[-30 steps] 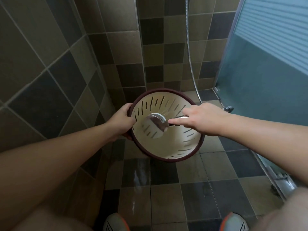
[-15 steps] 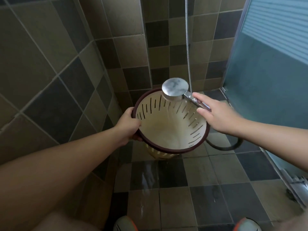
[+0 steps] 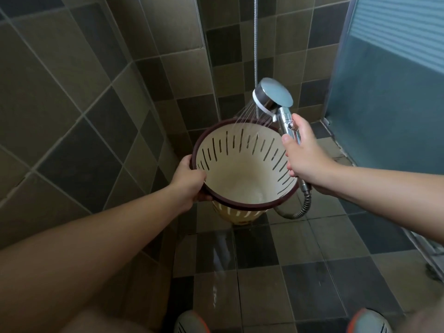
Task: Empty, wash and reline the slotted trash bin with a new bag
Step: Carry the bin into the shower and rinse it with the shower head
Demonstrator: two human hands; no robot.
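— What is pictured? 
— A cream slotted trash bin (image 3: 242, 169) with a dark red rim, held tilted in the air above the wet tiled floor (image 3: 300, 280) of a shower corner, its mouth facing the camera.

— What surrounds it? 
— Tiled walls (image 3: 72, 97) at left and behind, a frosted glass door (image 3: 389, 97) at right. A chrome shower head (image 3: 274, 96) sprays over the far rim; its hose (image 3: 301, 207) loops under the bin's right edge.

— And the hands? 
— The left hand (image 3: 188, 181) grips the near-left rim, thumb inside. The right hand (image 3: 304, 155) wraps the shower handle, covering part of the bin's right wall.
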